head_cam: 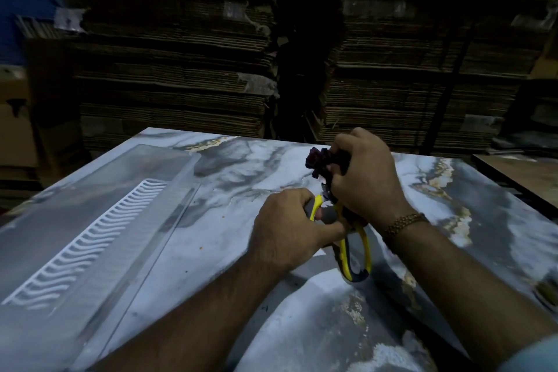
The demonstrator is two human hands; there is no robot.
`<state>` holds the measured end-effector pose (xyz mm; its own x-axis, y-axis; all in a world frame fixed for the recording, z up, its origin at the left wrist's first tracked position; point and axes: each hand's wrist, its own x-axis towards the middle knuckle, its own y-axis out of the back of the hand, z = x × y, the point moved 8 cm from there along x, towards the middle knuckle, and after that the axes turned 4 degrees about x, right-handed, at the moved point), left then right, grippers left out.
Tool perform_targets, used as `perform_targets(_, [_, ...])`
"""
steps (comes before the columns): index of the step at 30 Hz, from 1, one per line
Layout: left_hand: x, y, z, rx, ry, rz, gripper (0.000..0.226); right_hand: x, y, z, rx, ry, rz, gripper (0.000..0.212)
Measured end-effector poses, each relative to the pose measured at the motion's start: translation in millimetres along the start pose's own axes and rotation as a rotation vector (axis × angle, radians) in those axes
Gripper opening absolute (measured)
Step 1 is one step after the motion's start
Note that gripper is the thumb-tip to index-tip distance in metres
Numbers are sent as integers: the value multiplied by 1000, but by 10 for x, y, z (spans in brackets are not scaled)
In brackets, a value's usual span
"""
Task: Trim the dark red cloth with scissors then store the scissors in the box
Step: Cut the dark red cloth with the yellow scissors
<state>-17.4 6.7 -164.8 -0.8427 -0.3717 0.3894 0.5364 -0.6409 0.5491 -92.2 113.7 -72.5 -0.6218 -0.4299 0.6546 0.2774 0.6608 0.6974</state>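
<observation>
Head view. Both hands are working above the marbled grey-white bench (271, 166), right of centre.

The right hand (367, 178) is bunching the dark red cloth (317, 160); its grip is closing tight around the crumpled fabric, a dark ruffled tuft sticking out at the hand's left side. A beaded bracelet (404, 222) is sitting on that wrist.

The left hand (290, 229) is gripping the scissors (357, 251) by one yellow-and-grey handle loop, fingers curling narrow around it. The second handle loop is hanging free, nearer the camera, under the right wrist. The blades are pointing up toward the cloth, mostly hidden between the two hands; I cannot tell whether they are open or touching the fabric.

A clear plastic box (99, 220) is lying on the left part of the bench, well apart from the hands, with a white wavy-ribbed strip running along its length. Whether a lid is on it cannot be told.

Beyond the far bench edge, stacks of flattened cardboard (181, 69) are filling the dim background.
</observation>
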Motion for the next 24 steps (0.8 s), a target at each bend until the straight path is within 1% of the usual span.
perform_targets(3, [4, -34, -15, 7, 7, -21, 62, 104, -74, -38, -63, 25, -8, 15])
perform_targets(6, [-20, -44, 8, -6, 16, -55, 58, 193, -168, -42, -115, 31, -24, 21])
perform_targets(8, [-29, -28, 43, -6, 6, -67, 56, 249, -167, 48, -132, 16, 8, 22])
perform_targets(10, [-31, -14, 72, 16, -2, -60, 61, 280, -81, 190, -119, 5, 107, 17])
perform_targets(14, [-24, -10, 59, 9, -3, -38, 69, 215, 318, 436, 121, -57, 377, 10])
perform_targets(16, [-25, -16, 43, -9, -12, -39, 67, 192, 534, 519, 186, -89, 434, 12])
perform_targets(17, [-23, -12, 40, -13, -14, -37, 66, 192, 620, 538, 193, -98, 424, 13])
perform_targets(19, [-17, -12, 31, -8, -7, -41, 64, 173, 714, 502, 178, -86, 330, 14])
perform_targets(21, [-8, -26, 22, -12, 3, -55, 64, 105, 657, 370, 166, -38, 169, 14])
perform_targets(24, [5, -49, 5, -10, 6, -63, 66, -33, 347, 107, 144, 79, -76, 15])
